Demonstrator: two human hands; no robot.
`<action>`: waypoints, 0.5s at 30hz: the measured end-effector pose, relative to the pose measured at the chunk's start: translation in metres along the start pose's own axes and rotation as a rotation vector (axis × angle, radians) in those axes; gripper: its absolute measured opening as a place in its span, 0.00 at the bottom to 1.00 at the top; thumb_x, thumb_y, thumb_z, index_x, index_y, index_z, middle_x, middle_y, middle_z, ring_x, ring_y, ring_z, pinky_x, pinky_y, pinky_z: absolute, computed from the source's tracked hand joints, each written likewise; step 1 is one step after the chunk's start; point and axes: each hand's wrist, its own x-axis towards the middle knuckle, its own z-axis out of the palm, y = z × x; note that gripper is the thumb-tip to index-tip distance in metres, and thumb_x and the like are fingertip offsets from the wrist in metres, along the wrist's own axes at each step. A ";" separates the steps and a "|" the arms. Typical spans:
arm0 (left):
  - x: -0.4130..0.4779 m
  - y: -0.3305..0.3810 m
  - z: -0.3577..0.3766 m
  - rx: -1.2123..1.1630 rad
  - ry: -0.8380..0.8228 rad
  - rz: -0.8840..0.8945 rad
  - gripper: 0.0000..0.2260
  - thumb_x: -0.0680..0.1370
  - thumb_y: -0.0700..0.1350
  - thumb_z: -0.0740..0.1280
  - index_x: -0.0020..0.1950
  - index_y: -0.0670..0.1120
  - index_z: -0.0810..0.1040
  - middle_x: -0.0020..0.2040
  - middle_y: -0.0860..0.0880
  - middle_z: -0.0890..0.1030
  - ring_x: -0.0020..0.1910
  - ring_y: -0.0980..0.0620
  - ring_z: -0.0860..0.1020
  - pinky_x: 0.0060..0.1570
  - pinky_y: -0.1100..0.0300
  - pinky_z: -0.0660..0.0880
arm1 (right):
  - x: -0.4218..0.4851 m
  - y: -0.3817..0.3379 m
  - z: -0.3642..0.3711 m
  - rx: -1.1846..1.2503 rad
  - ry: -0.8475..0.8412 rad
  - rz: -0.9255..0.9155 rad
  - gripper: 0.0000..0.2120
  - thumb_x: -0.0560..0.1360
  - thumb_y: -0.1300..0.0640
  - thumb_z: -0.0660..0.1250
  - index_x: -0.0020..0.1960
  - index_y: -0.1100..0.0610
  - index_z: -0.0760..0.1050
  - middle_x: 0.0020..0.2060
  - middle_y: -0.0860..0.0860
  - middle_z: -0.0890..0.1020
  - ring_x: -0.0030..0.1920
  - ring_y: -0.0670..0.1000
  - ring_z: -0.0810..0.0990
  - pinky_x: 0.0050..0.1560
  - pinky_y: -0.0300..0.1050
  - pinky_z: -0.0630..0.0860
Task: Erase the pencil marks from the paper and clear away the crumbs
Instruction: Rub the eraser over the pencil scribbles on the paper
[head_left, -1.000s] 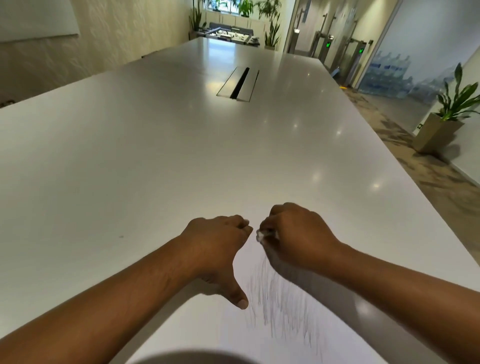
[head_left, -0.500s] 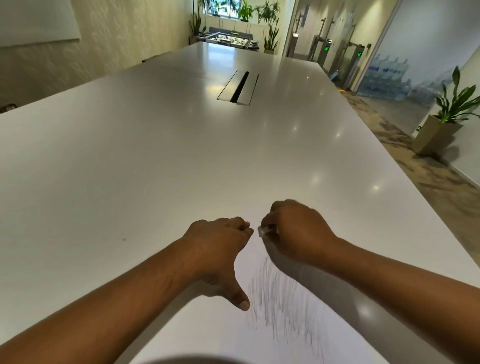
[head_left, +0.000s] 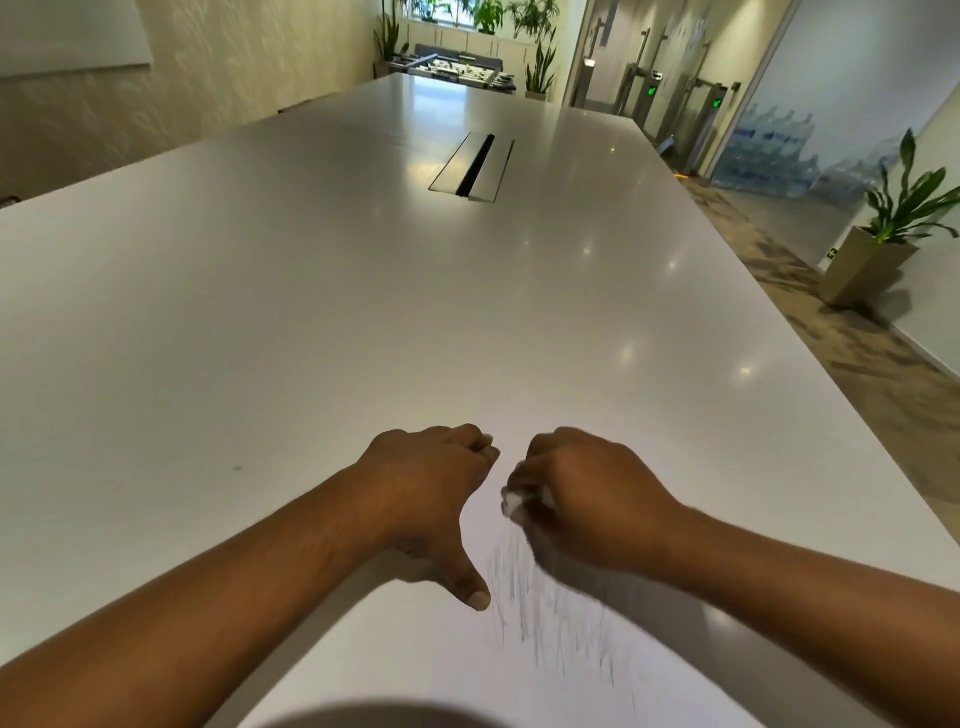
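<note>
Head camera view, looking down over two bare forearms at a long white table (head_left: 311, 312). A white sheet of paper (head_left: 415, 665) lies at the near edge of the table, directly in front of the person. Grey pencil marks (head_left: 545, 618), a patch of loose upright strokes, cover its middle, between and just below the two hands.

On the left, the left hand (head_left: 426, 488) rests on the paper with its fingers curled under, holding nothing, and its thumb stretched back toward the viewer, the tip on the sheet just beside the strokes. On the right, the right hand (head_left: 587, 499) is slightly blurred, its fingers bunched together and pinching a small white eraser (head_left: 514, 501), which sits at the upper end of the strokes. The two hands are near each other but apart.

Further up the table is a metal cable slot (head_left: 475, 166). Beyond its far end stands a foosball table (head_left: 457, 70), and a potted plant (head_left: 883, 239) stands on the floor at the right
</note>
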 end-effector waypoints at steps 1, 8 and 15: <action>0.000 0.000 -0.001 0.003 -0.004 0.000 0.57 0.59 0.73 0.74 0.80 0.52 0.54 0.78 0.57 0.58 0.74 0.54 0.62 0.64 0.51 0.71 | 0.007 0.012 0.000 -0.017 0.031 0.053 0.10 0.77 0.46 0.63 0.52 0.44 0.82 0.46 0.44 0.80 0.50 0.49 0.77 0.41 0.43 0.72; 0.001 0.002 -0.002 0.016 -0.027 -0.010 0.56 0.58 0.74 0.74 0.79 0.52 0.56 0.75 0.58 0.62 0.71 0.54 0.65 0.61 0.51 0.73 | 0.008 0.014 0.001 -0.035 0.034 0.092 0.10 0.76 0.48 0.62 0.49 0.46 0.83 0.44 0.44 0.79 0.47 0.50 0.78 0.40 0.43 0.73; 0.001 0.002 -0.003 0.046 -0.017 -0.005 0.58 0.59 0.74 0.73 0.80 0.51 0.54 0.76 0.57 0.60 0.73 0.54 0.64 0.61 0.52 0.73 | 0.028 0.041 -0.002 -0.061 0.064 0.278 0.10 0.77 0.47 0.63 0.47 0.46 0.83 0.40 0.43 0.74 0.49 0.50 0.78 0.40 0.41 0.65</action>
